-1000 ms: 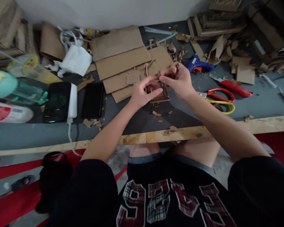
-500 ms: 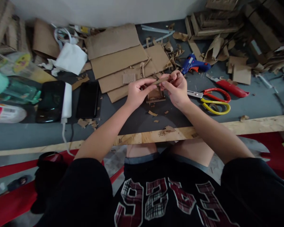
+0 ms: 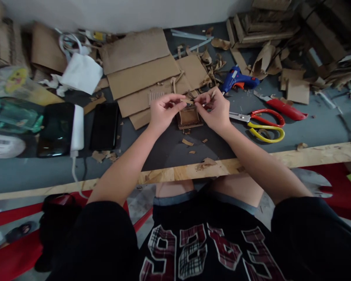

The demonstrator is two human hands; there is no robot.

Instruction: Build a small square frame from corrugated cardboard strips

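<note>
Hands [image 3: 190,111] have lowered, pinching cardboard strip [image 3: 187,101] over box [image 3: 188,116].

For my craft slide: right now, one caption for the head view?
Both hands, left hand and right hand, pinch a cardboard strip above a small cardboard box.

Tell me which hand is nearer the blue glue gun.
Right. The right hand sits just below-left of the blue glue gun; the left hand is farther left, beyond the small cardboard piece.
</note>
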